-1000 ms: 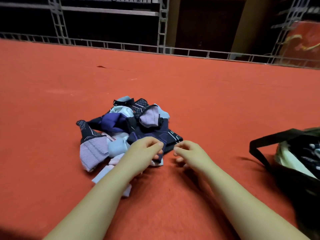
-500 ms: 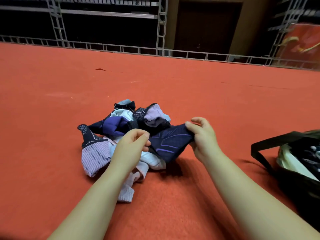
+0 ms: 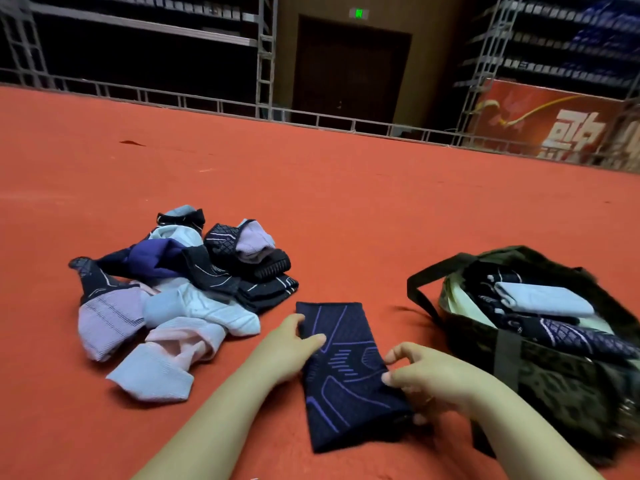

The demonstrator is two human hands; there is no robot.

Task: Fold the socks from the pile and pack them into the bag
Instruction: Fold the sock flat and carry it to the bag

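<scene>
A navy sock with purple lines (image 3: 346,372) lies flat on the red carpet in front of me. My left hand (image 3: 289,348) holds its left edge, thumb on top of the fabric. My right hand (image 3: 429,379) pinches its right edge with curled fingers. The sock pile (image 3: 180,289), a heap of pink, pale blue, white and dark socks, lies to the left. At the right stands a dark open bag (image 3: 540,368) with several folded socks inside.
The red carpet (image 3: 346,202) stretches far ahead to a low metal truss rail (image 3: 311,116). Behind it are scaffold racks, a dark door and a red banner (image 3: 561,126) at the right.
Both hands lifted the navy sock out of the pile, carried it right and toward me, and laid it flat on the carpet. The view has swung right, showing more of the bag.
</scene>
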